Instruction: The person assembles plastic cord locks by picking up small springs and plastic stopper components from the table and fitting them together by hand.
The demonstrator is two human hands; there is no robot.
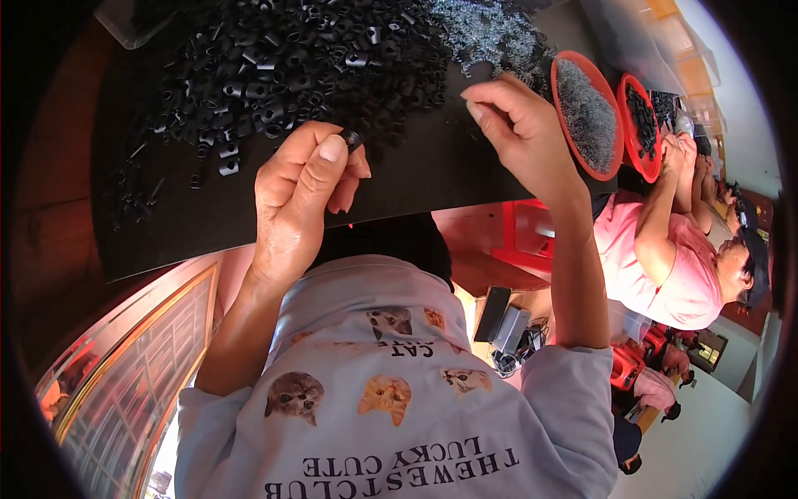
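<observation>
My left hand (301,179) is closed, with a small black plastic piece (353,140) pinched between thumb and fingers. It hovers over the near part of a black tabletop (399,185). Beyond it spreads a large heap of small black ring-like plastic parts (291,75). My right hand (528,129) is above the table to the right, thumb and forefinger drawn close together. Whatever sits between those fingertips, if anything, is too small to make out. Just past this hand lies a loose pile of small silvery metal pieces (490,37).
An orange-red bowl (564,125) of small silvery pieces stands right of my right hand. Another orange-red bowl (629,133) beside it holds black parts. Farther right, a person in a pink shirt (677,266) works at the table. A clear plastic container (129,25) is at far left.
</observation>
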